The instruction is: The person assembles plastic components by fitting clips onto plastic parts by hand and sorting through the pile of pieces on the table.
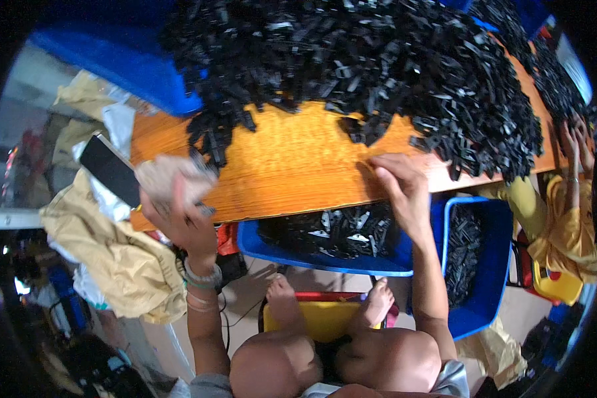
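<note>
My left hand (184, 222), smeared by motion, is at the left end of the orange wood-grain table (292, 159). It is closed around a pale, blurred, crumpled thing (176, 178) that looks like a cloth. Right beside it, at the table's left edge, lies a phone (109, 169) with a dark screen. Over the front part of the table, my right hand (404, 186) has its fingers bent and the thumb near the index fingertip; anything between them is too small to make out. A large heap of small black plastic parts (351, 60) covers the table's far side.
Below the table edge, a blue bin (325, 266) holds black parts. Another blue bin (477, 318) with black parts stands at the right. Brown paper sacks (123, 255) lie at the left. A blue tray (119, 63) is at the far left. A person in yellow (567, 232) sits at far right.
</note>
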Available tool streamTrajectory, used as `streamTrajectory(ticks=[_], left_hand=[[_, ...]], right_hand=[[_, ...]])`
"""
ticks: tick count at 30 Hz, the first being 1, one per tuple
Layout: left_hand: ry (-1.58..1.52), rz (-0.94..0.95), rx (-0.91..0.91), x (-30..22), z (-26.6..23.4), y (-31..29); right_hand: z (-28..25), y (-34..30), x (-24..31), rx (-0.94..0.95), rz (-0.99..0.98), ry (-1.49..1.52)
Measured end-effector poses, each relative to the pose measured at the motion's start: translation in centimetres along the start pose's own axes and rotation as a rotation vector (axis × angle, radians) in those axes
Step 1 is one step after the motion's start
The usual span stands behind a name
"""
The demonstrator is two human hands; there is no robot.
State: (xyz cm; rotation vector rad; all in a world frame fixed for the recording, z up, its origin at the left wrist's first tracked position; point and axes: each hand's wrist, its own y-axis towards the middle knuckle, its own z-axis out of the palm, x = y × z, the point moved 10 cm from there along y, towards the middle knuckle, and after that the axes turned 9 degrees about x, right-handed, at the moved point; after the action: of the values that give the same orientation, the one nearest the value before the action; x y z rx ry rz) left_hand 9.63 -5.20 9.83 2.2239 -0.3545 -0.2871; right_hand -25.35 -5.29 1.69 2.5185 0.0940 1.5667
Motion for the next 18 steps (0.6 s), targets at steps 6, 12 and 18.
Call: streamTrajectory(ticks=[6, 12, 18], left_hand=[[0.074, -0.152, 0.182, 7.6, 3.6, 5.1], [-0.244, -0.12, 0.28, 4.1, 7.1, 3.9], [-0.154, -0.077, 0.612, 1.9, 12.6, 0.6]], right_hand=[[0.8, -0.2, 0.5, 0.002, 0.024, -0.051], [0.6, 0.3, 0.9, -0.007, -0.004, -0.045], [0.6, 0.1, 1.0, -0.005, -0.028, -0.085]])
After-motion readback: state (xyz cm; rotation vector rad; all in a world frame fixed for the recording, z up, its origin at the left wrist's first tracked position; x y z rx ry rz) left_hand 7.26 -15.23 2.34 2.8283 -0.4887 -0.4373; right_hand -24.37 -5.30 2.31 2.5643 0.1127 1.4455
